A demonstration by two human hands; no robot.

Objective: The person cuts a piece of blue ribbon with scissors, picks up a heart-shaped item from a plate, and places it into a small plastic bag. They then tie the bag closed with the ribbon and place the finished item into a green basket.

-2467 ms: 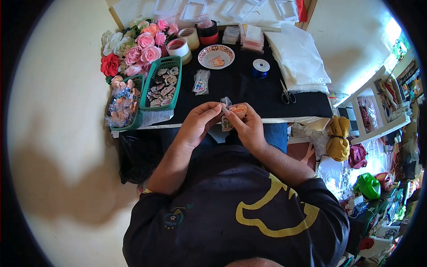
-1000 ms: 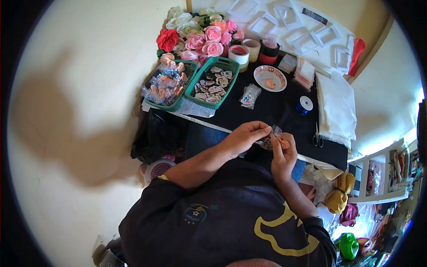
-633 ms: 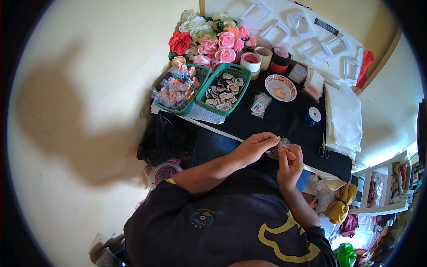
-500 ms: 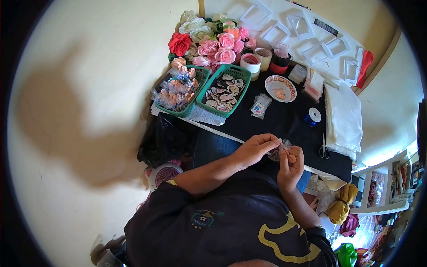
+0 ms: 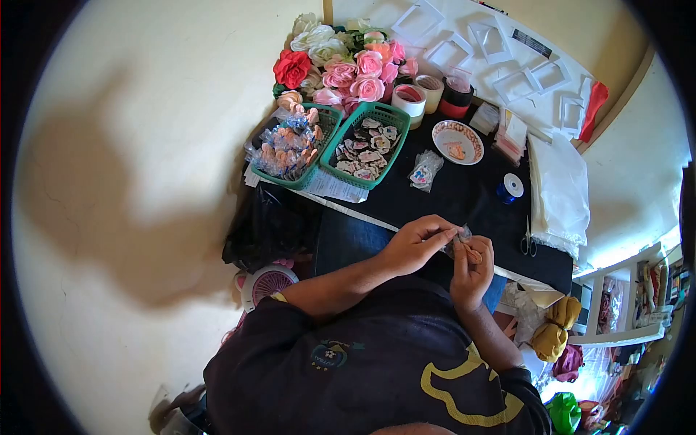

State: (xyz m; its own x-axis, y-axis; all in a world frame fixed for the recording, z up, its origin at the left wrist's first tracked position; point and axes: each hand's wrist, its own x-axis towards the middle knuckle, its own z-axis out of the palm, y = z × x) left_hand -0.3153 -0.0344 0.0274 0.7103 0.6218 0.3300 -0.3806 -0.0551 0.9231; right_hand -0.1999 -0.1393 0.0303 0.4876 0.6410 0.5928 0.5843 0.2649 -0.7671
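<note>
My left hand reaches in at the table's front edge, thumb and forefinger pinched on a small clear plastic bag. Close against it, my right hand has its fingers curled round the same bag and a small peach-coloured piece. Whether that piece lies inside the plastic is partly hidden by my fingers. Beyond the hands, a clear packet of small printed cutouts lies on the black cloth. A patterned bowl holds a few peach pieces.
Two green baskets, one with wrapped peach items, the other with printed cutouts, stand at the left. Behind them are artificial flowers and tape rolls. Blue ribbon, scissors and white plastic sheets lie to the right.
My hands stay together at nearly the same spot, with small finger shifts. The plastic now stands up a little more between my fingertips.
</note>
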